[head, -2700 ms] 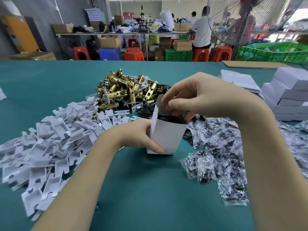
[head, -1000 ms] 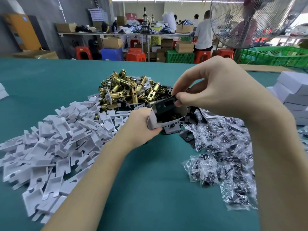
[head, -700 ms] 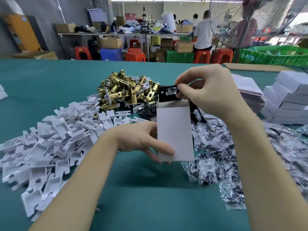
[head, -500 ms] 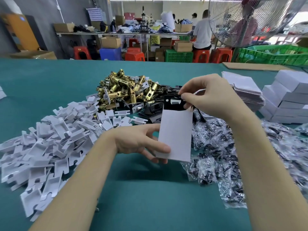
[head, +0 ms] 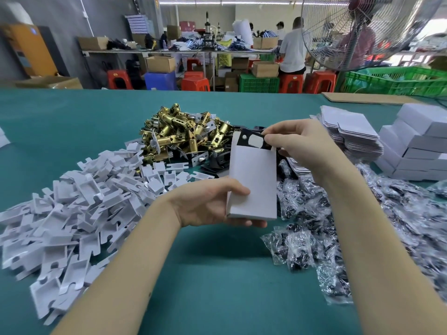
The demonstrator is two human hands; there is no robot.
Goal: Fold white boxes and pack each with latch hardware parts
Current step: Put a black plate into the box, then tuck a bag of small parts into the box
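Left hand grips white box low; right hand pinches black plate into its mouth. Box likely light, crushable: hold by edges.

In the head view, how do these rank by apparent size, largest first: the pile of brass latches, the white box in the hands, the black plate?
1. Pile of brass latches, though it lies farther from the camera.
2. White box.
3. Black plate, partly hidden inside the box.
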